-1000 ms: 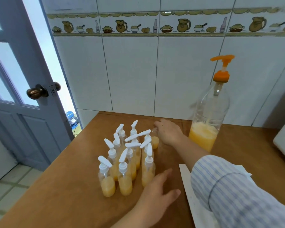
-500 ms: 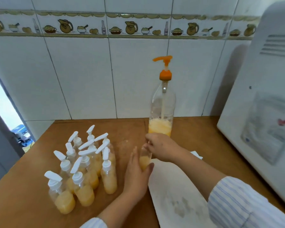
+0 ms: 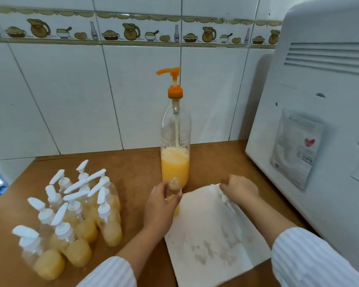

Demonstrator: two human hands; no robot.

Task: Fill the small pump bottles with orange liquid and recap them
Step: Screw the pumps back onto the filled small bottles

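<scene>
Uncapped small bottle [image 3: 174,195] upright on the desk [image 3: 137,172], just before the big orange dispenser bottle [image 3: 175,141], gripped by left hand [image 3: 160,206]. Right hand [image 3: 239,188] pinching the paper towel's [image 3: 211,235] corner. Capped bottles [image 3: 75,214] clustered left.

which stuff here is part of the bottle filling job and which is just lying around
Part of the job:
- uncapped small bottle, held by the left hand
- big pump bottle of orange liquid
- filled, capped small bottles
- white paper sheet, touched by the right hand

Lying about:
- white appliance
</scene>
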